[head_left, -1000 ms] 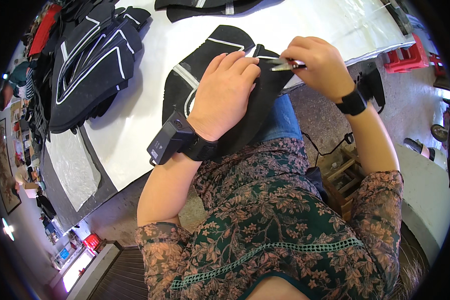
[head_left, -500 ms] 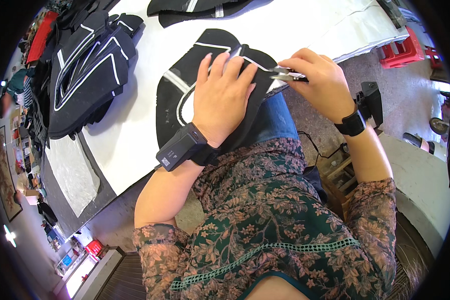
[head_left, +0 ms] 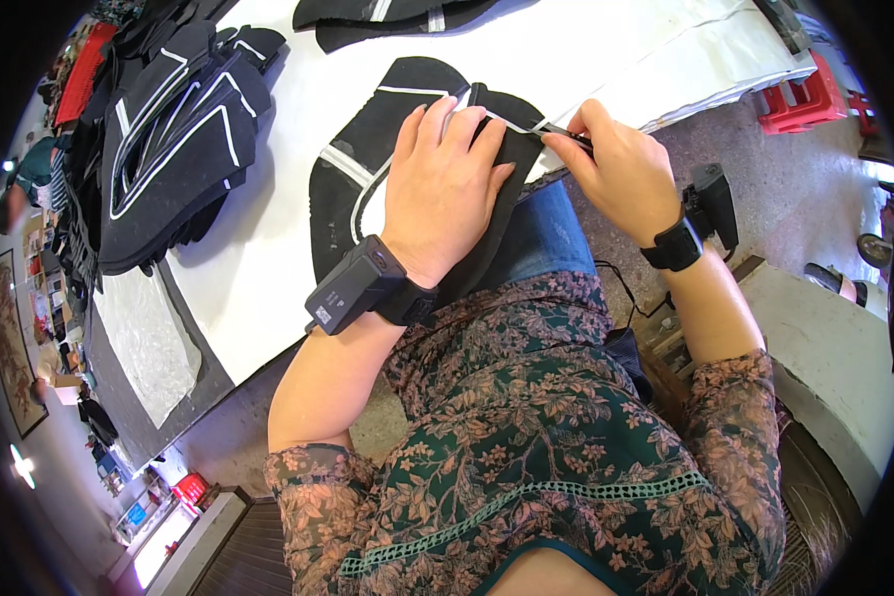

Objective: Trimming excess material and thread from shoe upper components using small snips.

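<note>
A black fabric piece with white stripes [head_left: 368,159] lies at the near edge of the white table [head_left: 298,248] and hangs over onto my lap. My left hand [head_left: 447,189] lies flat on it, fingers spread, pressing it down. My right hand [head_left: 616,174] grips a small thin tool [head_left: 556,129], dark and metallic, with its tip at the fabric's right edge just past my left fingertips. Both wrists wear black bands, and the left one carries a box-shaped device [head_left: 353,288].
A stack of similar black pieces with white trim [head_left: 169,129] sits at the table's left. More black pieces [head_left: 387,15] lie at the far edge. A red plastic stool [head_left: 815,99] stands on the floor at right, next to a pale slab [head_left: 824,348].
The fabric piece and both hands sit slightly lower and to the left in the picture. My left hand stays flat on it while my right hand keeps the tool at the edge.
</note>
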Demonstrator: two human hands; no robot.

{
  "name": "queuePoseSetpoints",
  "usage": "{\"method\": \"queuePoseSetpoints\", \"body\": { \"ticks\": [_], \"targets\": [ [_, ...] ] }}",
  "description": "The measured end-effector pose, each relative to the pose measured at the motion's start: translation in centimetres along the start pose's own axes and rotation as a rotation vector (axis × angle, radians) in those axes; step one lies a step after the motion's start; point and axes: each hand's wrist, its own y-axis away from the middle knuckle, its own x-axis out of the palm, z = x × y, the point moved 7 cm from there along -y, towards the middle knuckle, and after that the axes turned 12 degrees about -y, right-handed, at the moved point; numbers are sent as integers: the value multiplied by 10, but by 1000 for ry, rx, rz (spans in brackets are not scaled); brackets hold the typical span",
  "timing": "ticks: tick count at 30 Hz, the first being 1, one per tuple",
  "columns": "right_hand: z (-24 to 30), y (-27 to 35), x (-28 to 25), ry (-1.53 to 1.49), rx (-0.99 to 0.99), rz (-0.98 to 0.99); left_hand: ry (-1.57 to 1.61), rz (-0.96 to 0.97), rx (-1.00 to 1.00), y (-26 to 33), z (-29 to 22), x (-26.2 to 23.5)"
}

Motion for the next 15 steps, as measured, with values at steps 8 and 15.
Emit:
{"method": "queuePoseSetpoints", "body": {
  "ticks": [8,15],
  "targets": [
    [-18,-3,-4,-238,130,-118,-49,119,41,-3,-10,-2],
    [-14,-22,-3,-581,235,-124,85,225,22,15,5,-9]
  ]
}}
